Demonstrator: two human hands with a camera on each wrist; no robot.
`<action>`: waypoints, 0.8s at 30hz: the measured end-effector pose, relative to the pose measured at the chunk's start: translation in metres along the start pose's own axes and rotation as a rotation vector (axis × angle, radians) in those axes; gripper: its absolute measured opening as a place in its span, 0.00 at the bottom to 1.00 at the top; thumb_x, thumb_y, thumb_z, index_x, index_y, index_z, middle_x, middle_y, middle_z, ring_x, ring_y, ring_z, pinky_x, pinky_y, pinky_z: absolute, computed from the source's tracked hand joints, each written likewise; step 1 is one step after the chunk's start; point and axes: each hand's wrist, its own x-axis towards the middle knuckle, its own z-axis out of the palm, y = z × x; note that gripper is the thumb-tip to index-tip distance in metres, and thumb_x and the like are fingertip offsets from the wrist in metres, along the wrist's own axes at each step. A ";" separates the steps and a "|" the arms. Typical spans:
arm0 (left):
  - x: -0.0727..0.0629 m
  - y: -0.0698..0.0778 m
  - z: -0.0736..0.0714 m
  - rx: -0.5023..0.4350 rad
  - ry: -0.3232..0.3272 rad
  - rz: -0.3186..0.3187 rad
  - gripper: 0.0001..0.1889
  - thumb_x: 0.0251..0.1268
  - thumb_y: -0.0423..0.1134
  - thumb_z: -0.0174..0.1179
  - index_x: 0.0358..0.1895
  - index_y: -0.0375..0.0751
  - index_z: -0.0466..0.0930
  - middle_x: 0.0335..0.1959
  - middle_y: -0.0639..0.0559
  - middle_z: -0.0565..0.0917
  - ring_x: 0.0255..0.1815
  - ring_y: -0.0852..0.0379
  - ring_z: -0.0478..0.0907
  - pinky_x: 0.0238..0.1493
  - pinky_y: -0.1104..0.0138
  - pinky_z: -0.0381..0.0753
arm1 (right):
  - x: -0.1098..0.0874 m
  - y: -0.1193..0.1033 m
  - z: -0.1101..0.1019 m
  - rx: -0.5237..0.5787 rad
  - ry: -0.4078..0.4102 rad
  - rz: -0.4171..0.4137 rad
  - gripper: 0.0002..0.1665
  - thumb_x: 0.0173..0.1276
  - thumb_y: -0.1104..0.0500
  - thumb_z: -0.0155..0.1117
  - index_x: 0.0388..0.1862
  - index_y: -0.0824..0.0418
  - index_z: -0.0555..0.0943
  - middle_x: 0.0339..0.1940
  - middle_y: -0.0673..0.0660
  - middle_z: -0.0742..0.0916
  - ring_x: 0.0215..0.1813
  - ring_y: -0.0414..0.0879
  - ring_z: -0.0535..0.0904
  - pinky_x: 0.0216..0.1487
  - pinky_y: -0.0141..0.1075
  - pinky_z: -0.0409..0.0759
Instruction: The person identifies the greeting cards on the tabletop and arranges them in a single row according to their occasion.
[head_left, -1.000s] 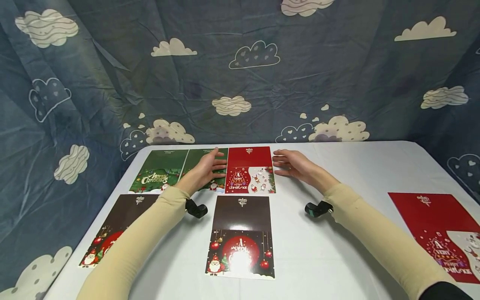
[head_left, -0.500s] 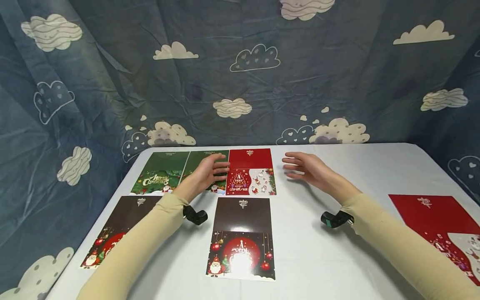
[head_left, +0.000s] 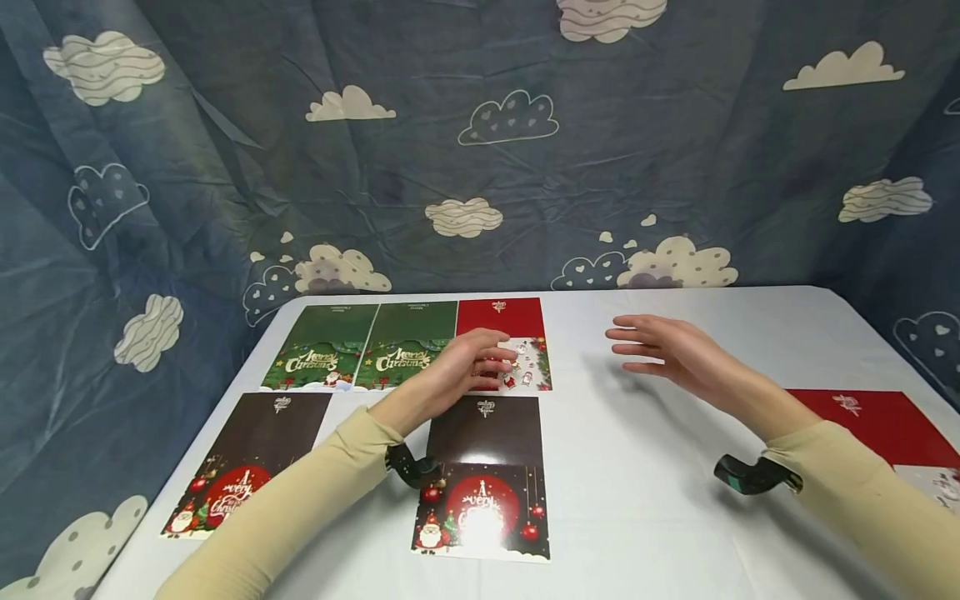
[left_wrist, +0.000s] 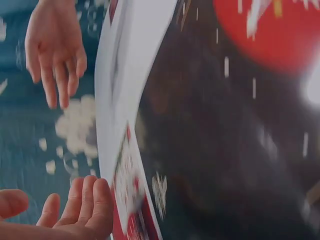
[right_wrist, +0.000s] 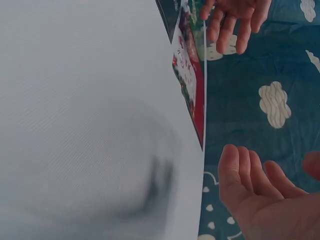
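Observation:
My left hand (head_left: pixel 467 367) hovers over the lower part of a red Christmas card (head_left: pixel 498 317) in the back row, fingers extended and holding nothing. To the right, my right hand (head_left: pixel 686 354) is raised above the white cloth with its fingers loosely straight; its shadow falls below it. Two green Merry Christmas cards (head_left: pixel 318 350) lie side by side left of the red one. In front, a dark brown card (head_left: pixel 480 500) with a red circle lies flat under my left wrist. The right wrist view shows the right hand (right_wrist: pixel 265 192) apart from the table surface.
A second dark brown card (head_left: pixel 251 467) lies at the left, partly covered by my left sleeve. Another red card (head_left: pixel 862 417) lies at the far right, partly behind my right forearm. A blue cloud-print curtain (head_left: pixel 420 175) hangs behind the white-covered table (head_left: pixel 637 500).
Both hands have moved to the right. The left shifted from the second green card to over the red card; the right drew away from the red card's edge. The cards lie still.

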 end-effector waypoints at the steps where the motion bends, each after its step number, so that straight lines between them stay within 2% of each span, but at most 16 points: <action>1: -0.002 -0.001 0.006 0.007 -0.018 0.002 0.22 0.77 0.41 0.46 0.67 0.32 0.64 0.62 0.31 0.74 0.63 0.33 0.71 0.62 0.48 0.73 | -0.006 0.000 -0.003 -0.012 -0.003 -0.006 0.34 0.81 0.48 0.46 0.75 0.69 0.58 0.63 0.51 0.79 0.59 0.43 0.80 0.60 0.41 0.77; 5: -0.009 -0.006 0.029 0.020 -0.081 0.012 0.22 0.77 0.39 0.45 0.66 0.29 0.65 0.60 0.30 0.76 0.61 0.33 0.73 0.57 0.53 0.77 | -0.028 0.001 -0.016 -0.061 -0.026 -0.043 0.32 0.82 0.50 0.43 0.74 0.70 0.59 0.61 0.47 0.81 0.60 0.43 0.79 0.58 0.39 0.79; 8: -0.013 -0.009 0.043 0.009 -0.103 0.008 0.21 0.76 0.38 0.46 0.64 0.27 0.66 0.58 0.29 0.76 0.59 0.33 0.75 0.56 0.54 0.78 | -0.044 0.002 -0.027 -0.111 -0.014 -0.048 0.30 0.82 0.49 0.42 0.73 0.67 0.61 0.62 0.45 0.81 0.60 0.42 0.79 0.56 0.37 0.79; 15: -0.019 -0.018 0.069 -0.036 -0.099 -0.014 0.20 0.74 0.36 0.48 0.63 0.26 0.67 0.56 0.31 0.78 0.57 0.35 0.77 0.55 0.56 0.80 | -0.077 0.007 -0.052 -0.155 0.019 -0.031 0.26 0.83 0.49 0.39 0.73 0.59 0.65 0.60 0.40 0.81 0.58 0.37 0.79 0.53 0.35 0.80; 19: -0.025 -0.026 0.090 -0.058 -0.098 -0.028 0.19 0.73 0.34 0.50 0.61 0.26 0.69 0.53 0.35 0.80 0.55 0.37 0.79 0.52 0.57 0.81 | -0.094 0.012 -0.068 -0.175 0.026 -0.039 0.24 0.83 0.52 0.37 0.72 0.53 0.67 0.60 0.39 0.81 0.58 0.36 0.79 0.53 0.34 0.80; 24: -0.032 -0.032 0.120 -0.074 -0.132 -0.061 0.17 0.72 0.33 0.49 0.59 0.28 0.72 0.52 0.37 0.81 0.50 0.44 0.82 0.50 0.59 0.82 | -0.113 0.020 -0.086 -0.258 0.110 0.018 0.21 0.83 0.51 0.38 0.68 0.43 0.71 0.57 0.35 0.81 0.55 0.34 0.81 0.50 0.34 0.81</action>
